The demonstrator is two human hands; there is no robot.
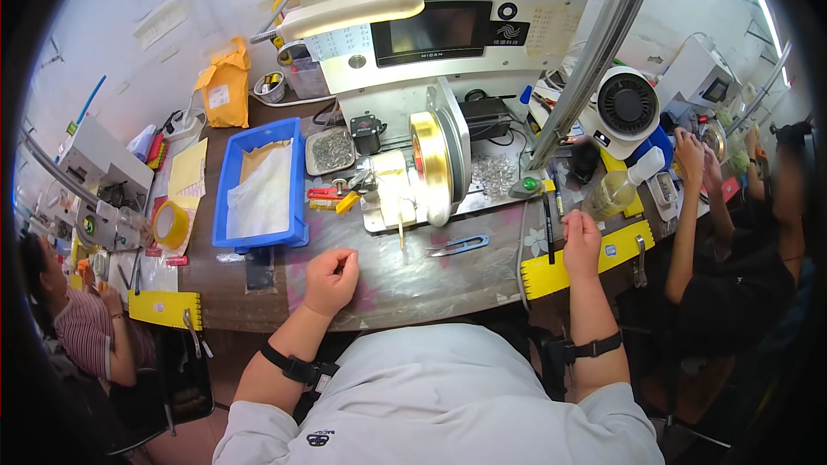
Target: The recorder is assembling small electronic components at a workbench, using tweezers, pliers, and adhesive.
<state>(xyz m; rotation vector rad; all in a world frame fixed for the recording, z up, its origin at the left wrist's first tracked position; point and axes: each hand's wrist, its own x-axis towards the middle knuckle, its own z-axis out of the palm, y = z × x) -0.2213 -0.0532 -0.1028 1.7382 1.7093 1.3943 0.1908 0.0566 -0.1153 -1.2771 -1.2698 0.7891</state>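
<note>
Black, slim and pen-like, a rod-shaped tool (549, 228) is standing nearly upright at the right edge of the worktop (413, 280), beside the right hand (581, 245). That hand's fingers are curling at its upper end, seemingly pinching it, though the actual contact is too small to confirm. The tool is looking light, rigid and smooth, so judged likely to slip; holding it near mid-shaft should steady it. The left hand (332, 280) is resting on the worktop, loosely clenched; whether anything small is sitting inside that grip cannot be told. Lying between the hands are small blue-handled metal snips (459, 245), untouched. A yellow notched plastic strip (586, 263) is sitting under the right wrist.
</note>
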